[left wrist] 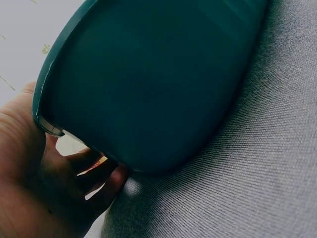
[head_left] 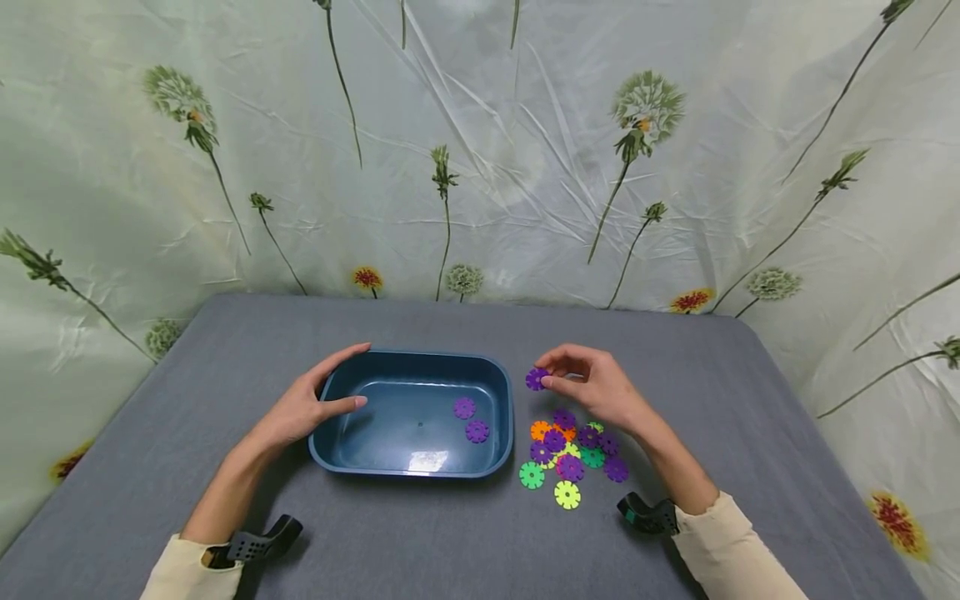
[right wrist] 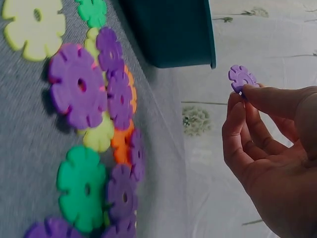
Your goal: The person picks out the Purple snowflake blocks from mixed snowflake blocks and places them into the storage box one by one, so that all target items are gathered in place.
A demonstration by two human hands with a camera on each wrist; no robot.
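A blue plastic tub (head_left: 420, 477) stands on the table with two purple notched discs (head_left: 477, 431) lying in its right part. My left hand (head_left: 303, 407) holds the tub's left end, thumb over the rim and fingers along the outer side. In the left wrist view, those fingers (left wrist: 101, 186) lie against the tub's outer wall (left wrist: 148, 89). Between thumb and fingertips, my right hand (head_left: 596, 387) pinches a purple notched disc (head_left: 536, 379) just right of the tub, above the table. The right wrist view shows this disc (right wrist: 241, 76) held by its edge.
Right of the tub lies a loose pile of notched discs, purple, orange, yellow and green, some overlapping. A yellow disc (head_left: 567, 495) and a green disc (head_left: 532, 475) lie at its near side. Behind the grey-covered table (head_left: 420, 542) hangs a flower-printed curtain (head_left: 495, 167).
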